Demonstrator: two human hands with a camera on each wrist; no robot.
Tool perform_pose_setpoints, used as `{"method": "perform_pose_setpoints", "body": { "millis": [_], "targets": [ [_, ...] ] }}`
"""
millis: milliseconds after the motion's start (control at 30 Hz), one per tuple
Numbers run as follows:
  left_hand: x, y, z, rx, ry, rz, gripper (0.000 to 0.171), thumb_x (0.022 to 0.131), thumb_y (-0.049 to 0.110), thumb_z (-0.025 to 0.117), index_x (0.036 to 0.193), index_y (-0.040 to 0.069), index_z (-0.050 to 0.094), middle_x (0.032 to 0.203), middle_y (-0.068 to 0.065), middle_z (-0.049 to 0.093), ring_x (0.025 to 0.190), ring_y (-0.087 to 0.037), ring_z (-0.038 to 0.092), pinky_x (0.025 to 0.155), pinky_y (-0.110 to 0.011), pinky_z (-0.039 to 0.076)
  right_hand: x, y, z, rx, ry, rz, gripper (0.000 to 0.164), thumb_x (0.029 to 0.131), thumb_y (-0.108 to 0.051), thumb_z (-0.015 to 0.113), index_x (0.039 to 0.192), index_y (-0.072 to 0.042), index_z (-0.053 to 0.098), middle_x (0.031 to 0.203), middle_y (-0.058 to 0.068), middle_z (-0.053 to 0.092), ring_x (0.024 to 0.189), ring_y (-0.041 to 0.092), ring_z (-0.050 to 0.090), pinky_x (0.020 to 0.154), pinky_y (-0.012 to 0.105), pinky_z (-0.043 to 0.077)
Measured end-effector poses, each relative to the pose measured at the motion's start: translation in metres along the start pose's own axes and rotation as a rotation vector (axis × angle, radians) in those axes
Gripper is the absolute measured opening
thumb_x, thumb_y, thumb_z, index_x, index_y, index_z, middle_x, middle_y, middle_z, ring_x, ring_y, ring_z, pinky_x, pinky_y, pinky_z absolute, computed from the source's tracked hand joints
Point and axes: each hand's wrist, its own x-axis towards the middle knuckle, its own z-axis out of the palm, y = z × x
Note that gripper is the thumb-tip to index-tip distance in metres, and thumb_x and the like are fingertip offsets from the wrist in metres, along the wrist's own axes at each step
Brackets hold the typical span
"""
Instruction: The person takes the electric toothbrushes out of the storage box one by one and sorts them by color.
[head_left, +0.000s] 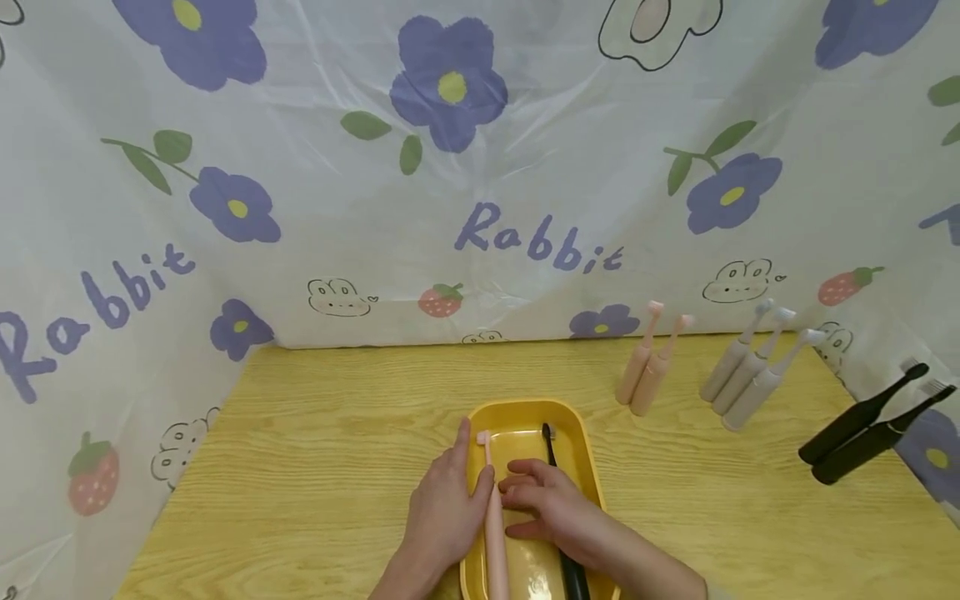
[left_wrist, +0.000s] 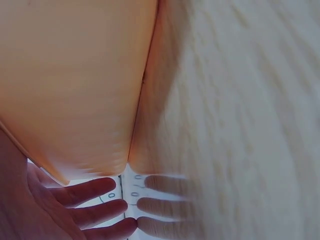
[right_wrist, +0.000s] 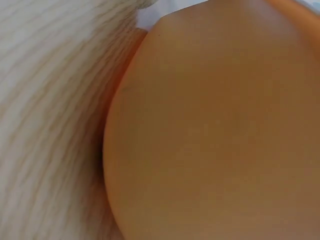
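Observation:
A yellow tray (head_left: 540, 407) sits on the table in front of me. Inside it lie a pink electric toothbrush (head_left: 495, 550) on the left and a black electric toothbrush (head_left: 574, 575) on the right. My left hand (head_left: 444, 500) holds the tray's left rim, thumb over the inside beside the pink toothbrush, fingers stretched along the outside. In the left wrist view its fingers (left_wrist: 95, 210) look straight, beyond the tray's wall (left_wrist: 75, 100). Over the tray, my right hand (head_left: 558, 512) bends its fingers loosely near the pink handle, and its forearm hides part of the black toothbrush.
To the right on the wooden table (head_left: 330, 467) stand two pink toothbrushes (head_left: 645, 367) and three grey toothbrushes (head_left: 750, 375). Two black toothbrushes (head_left: 858, 429) are at the far right. A patterned cloth (head_left: 360, 233) hangs behind and along both sides.

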Motion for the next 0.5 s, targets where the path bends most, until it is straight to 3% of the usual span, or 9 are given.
{"method": "perform_pose_setpoints", "body": {
  "millis": [267,500],
  "targets": [
    [-0.0017,-0.0019,0.0006,-0.015,0.000,-0.007,0.067,0.104,0.034,0.057,0.161,0.007,0.033,0.134,-0.023,0.062,0.120,-0.039,0.060,0.093,-0.059,0.052,0.0008,0.0023,0.0014,0.081,-0.146,0.139,0.066,0.102,-0.016,0.055,0.150,0.017,0.023,0.127,0.023,0.061,0.112,0.033,0.065,0.081,0.045,0.060],
    [-0.0009,-0.0028,0.0002,-0.009,-0.010,0.000,0.064,0.108,0.040,0.049,0.162,0.008,0.032,0.135,-0.022,0.062,0.121,-0.038,0.060,0.092,-0.058,0.053,0.0023,0.0026,-0.0006,0.049,-0.244,0.160,0.061,0.101,-0.014,0.056,0.148,0.014,0.031,0.127,0.021,0.058,0.110,0.034,0.065,0.073,0.046,0.062]
  ]
}}
